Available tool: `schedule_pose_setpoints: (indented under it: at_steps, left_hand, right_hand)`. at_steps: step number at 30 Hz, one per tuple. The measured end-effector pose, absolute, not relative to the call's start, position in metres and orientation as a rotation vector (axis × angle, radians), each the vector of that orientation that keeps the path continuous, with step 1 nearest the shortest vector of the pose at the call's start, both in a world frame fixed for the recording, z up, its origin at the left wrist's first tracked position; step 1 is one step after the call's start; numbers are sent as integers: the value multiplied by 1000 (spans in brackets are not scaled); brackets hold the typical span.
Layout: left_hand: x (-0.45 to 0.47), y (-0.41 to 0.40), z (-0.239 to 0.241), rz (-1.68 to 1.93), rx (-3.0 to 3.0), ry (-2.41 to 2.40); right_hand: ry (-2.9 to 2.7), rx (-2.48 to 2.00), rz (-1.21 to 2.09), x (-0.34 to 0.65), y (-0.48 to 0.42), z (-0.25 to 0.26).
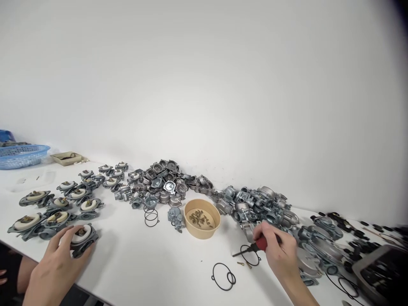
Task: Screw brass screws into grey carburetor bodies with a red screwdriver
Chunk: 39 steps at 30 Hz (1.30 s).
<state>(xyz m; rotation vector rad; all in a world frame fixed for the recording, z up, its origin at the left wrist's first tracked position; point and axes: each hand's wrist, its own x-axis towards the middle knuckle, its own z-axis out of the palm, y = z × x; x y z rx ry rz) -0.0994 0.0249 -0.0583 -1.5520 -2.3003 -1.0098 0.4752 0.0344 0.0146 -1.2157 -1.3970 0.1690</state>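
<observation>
My left hand (59,261) rests on a grey metal carburetor body (83,239) with a white float, at the near left of the white table (153,263); its fingers curl around the part's near side. My right hand (279,250) grips a red-handled screwdriver (251,247), its dark tip pointing left and down over a black rubber O-ring (250,255). A small brass screw (241,263) lies just beside that ring. Another pair of black O-rings (224,276) lies nearer the table's front edge.
Finished carburetor bodies with white floats (57,204) are lined up at left. Two heaps of grey metal castings (162,182) (258,204) sit along the wall. A tan bowl of brass screws (202,219) stands between them. A blue basket (21,155) is far left; dark parts (366,255) lie at right.
</observation>
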Motion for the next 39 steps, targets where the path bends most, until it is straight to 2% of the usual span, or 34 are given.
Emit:
schedule_pose_setpoints:
  at_steps: [5,8,13,16,24,32,39]
  left_hand:
    - [-81,28,-54,-976,-1737,-2126]
    - [-56,27,-51,-1122,-1922,-2092]
    - [20,22,-34,-1618,-2459,-2019]
    - [61,22,-23,-1528,-2770,-1992]
    - [108,27,-20,-1424,-3097,-2066]
    - [110,28,-41,-1868,-3179,-2076]
    - [102,30,-50,-1667,-3286,-2077]
  right_hand:
    - [-1652,-1217,-40,471,34,18]
    - [-1771,-1169,-74,466,38,17]
    - [-2043,-1031,-132,467,45,13]
    - [-2199,-1050,-161,469,45,12]
    - [-2277,-1468,142,454,44,-3]
    - [-2198,-1474,289,435,51,-26]
    - [-2177,-1445,306,431,58,-31]
